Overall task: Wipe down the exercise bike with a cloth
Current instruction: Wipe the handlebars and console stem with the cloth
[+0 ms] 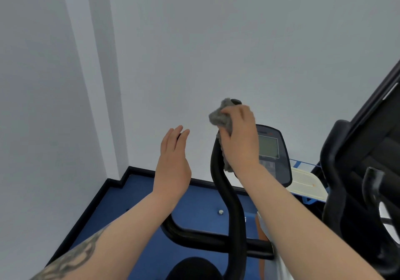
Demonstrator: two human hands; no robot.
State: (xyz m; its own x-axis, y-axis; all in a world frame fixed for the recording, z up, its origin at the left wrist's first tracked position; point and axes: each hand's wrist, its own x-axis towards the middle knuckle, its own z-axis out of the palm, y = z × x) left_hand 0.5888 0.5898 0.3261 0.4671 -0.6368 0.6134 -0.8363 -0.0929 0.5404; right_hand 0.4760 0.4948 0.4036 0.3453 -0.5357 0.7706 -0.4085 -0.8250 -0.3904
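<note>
At black curved exercise-bike handlebar (223, 184): R hand (242, 141) gripping crumpled grey cloth (218, 117) w/ curled fingers.
L hand (173, 163) hovering beside it, fingers straight, holding nothing.

Handlebar tip (236, 101) under cloth (218, 118)

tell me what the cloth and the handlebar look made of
Cloth: grey, fuzzy and bunched, likely microfibre or terry; the right hand grips it around the bar. Handlebar: smooth matte black, probably foam- or rubber-coated metal tubing; the soft sheen leaves the covering uncertain.
</note>
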